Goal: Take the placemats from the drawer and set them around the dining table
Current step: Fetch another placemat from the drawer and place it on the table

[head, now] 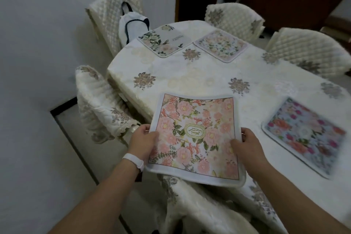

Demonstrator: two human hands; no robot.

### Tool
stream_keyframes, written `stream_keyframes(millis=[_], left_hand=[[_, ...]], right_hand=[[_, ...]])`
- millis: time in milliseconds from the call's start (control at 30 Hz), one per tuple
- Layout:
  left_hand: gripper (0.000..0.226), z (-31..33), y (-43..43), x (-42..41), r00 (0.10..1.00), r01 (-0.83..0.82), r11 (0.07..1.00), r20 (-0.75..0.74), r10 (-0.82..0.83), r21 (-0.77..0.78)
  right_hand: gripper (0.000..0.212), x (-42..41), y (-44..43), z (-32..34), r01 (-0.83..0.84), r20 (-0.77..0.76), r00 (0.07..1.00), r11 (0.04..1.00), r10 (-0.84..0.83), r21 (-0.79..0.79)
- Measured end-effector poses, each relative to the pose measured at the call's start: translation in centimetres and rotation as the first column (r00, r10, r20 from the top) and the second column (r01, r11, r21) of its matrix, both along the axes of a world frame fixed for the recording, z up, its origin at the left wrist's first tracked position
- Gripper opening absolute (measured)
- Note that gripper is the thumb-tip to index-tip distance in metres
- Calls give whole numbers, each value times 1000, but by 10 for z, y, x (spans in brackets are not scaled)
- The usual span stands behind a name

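"Four placemats in sight. Where is the pink placemat (195, 138)?"

"Lower centre of the frame, held over the near edge of the table (190, 81). The left hand (143, 138) pinches its left edge, thumb on top. The right hand (247, 144) pinches its right edge likewise."

"And the others?"

"The blue placemat (303, 137) lies on the cloth at the right, blurred. The green-leafed placemat (163, 42) and the pastel placemat (221, 45) lie side by side at upper centre. A white wristband (133, 160) circles the left wrist. A covered chair (102, 104) stands at the left."
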State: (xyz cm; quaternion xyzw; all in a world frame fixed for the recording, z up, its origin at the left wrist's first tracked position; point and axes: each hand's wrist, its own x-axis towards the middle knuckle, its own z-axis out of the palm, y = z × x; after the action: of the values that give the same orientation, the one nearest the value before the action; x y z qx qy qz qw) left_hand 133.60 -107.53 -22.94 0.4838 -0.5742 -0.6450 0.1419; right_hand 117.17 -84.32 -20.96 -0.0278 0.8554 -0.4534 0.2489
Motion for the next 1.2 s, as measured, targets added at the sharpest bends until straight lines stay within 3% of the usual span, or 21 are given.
stream_keyframes(millis=[233,667,967,1200], left_hand=[[2,1,-8,-25,983,184,981,38,-182,-55],[6,36,22,-37,959,283,934,65,-276,-217],[7,31,-24,-62,950,310,917,40,-311,-252],[10,1,-117,-99,916,398,904,16,-400,-158]], right_hand=[[29,19,21,6,123,37,992,991,-121,-44],[27,15,55,0,194,95,979,967,-180,-163],[25,2,18,-8,259,136,963,939,-233,-228],[30,-24,-66,-30,359,166,928,919,-334,-162]])
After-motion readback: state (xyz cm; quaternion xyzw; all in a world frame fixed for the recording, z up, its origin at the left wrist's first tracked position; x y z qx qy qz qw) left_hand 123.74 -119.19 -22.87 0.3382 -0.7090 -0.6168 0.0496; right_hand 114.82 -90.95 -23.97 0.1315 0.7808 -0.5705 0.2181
